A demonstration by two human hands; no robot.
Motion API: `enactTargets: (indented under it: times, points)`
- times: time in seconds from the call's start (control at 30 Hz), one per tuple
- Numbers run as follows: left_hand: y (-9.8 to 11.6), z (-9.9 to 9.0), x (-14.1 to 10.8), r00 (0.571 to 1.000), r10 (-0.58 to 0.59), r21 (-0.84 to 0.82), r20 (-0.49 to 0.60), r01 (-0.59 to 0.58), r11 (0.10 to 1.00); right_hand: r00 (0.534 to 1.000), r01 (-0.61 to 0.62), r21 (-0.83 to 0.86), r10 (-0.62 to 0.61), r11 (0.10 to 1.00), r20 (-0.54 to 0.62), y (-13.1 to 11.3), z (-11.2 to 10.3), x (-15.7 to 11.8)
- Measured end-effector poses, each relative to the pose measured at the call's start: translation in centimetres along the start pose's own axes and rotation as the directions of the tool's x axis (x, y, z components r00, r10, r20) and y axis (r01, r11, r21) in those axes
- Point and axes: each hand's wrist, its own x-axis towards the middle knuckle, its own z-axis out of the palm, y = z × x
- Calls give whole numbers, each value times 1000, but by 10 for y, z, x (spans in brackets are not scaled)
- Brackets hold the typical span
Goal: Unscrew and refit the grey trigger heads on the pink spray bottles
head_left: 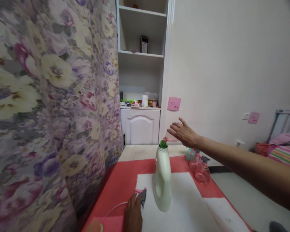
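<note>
A pale green jug (163, 180) stands upright on white paper, its open neck fitted with a green insert (162, 143). My right hand (184, 132) is wrapped over a clear pink bottle (172, 136), which is tipped sideways with its mouth at the jug's neck. Whether liquid flows cannot be made out. Low on the left, my left hand (133, 211) rests by a spray head (143, 197) with dark grey and pink parts, fingers closed against it. A thin pale tube runs beside that hand.
Several spray bottles (202, 174) stand at the table's right edge, on red covering (125, 174). A floral curtain (55, 112) hangs at left. Behind the table are a shelf cabinet (141, 125) and a wall with pink notes (174, 104).
</note>
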Motion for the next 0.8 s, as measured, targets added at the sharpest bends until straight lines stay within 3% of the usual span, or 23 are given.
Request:
enactTargets:
  times: [0.37, 0.8]
  points:
    - [2, -1, 0, 999, -38, -90, 35, 41, 995, 997, 79, -47, -79, 996, -8, -7, -9, 7]
    - [6, -7, 1, 999, -23, -10, 39, 23, 1000, 989, 142, -141, -145, 980, -16, -14, -11, 13]
